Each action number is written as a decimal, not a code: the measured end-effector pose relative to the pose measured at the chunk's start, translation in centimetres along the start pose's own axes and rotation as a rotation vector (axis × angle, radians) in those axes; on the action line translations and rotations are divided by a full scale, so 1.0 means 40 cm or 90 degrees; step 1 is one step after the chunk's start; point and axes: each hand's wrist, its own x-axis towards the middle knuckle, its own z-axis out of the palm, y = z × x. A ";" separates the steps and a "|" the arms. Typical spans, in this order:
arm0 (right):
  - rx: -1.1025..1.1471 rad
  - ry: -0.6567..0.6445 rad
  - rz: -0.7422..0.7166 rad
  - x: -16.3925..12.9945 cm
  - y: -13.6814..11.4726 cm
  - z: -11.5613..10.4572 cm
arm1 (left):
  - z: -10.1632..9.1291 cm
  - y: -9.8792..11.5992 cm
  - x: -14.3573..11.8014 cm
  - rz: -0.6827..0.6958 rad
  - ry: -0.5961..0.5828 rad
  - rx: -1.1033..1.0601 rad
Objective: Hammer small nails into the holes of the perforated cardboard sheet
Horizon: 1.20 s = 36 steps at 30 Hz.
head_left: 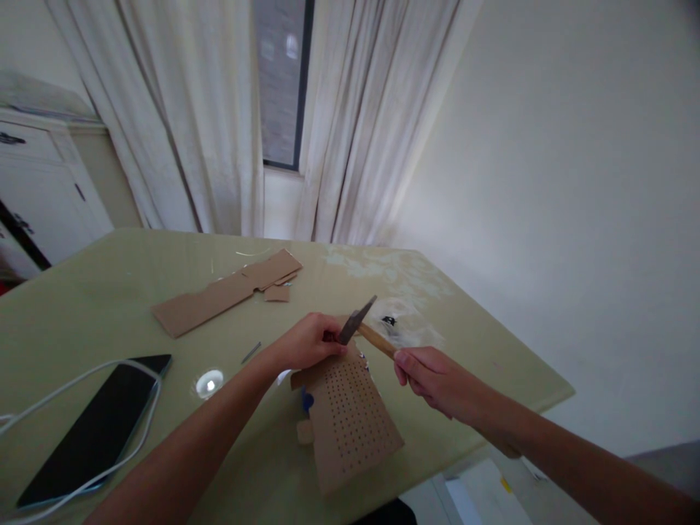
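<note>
My right hand (pixel 432 379) is wrapped round the wooden handle of a hammer (pixel 377 340). The hammer's dark metal head lies right beside the fingertips of my left hand (pixel 314 341). Those left fingers are bent and pinched together at the far edge of a brown cardboard piece (pixel 358 415); what they grip is hidden behind the hammer head and knuckles. Rows of small dark holes cover the cardboard, which lies toward the table's near edge. A blue item (pixel 307 399) and a small tan block (pixel 305 432) peek out from under its left side.
A long folded cardboard strip (pixel 219 299) lies farther back on the table (pixel 180 408). A thin metal rod (pixel 251 353) rests left of my left forearm. At left is a black tablet (pixel 92 437) under a white cable (pixel 156 408). A clear plastic bag (pixel 410 324) sits beyond the hammer.
</note>
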 end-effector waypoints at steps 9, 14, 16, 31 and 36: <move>-0.009 -0.001 0.002 0.007 0.014 -0.004 | 0.002 -0.005 0.002 -0.005 0.003 0.019; -0.012 0.000 -0.007 0.017 0.029 -0.005 | 0.002 -0.008 0.002 0.000 0.023 0.044; 0.001 0.008 -0.014 0.017 0.027 -0.006 | 0.003 -0.009 0.002 -0.005 0.031 0.051; -0.021 0.001 0.005 0.015 0.021 -0.005 | 0.008 -0.011 0.006 0.000 0.020 0.049; -0.046 -0.013 0.026 0.023 0.024 0.001 | 0.011 -0.018 0.007 0.008 0.012 0.042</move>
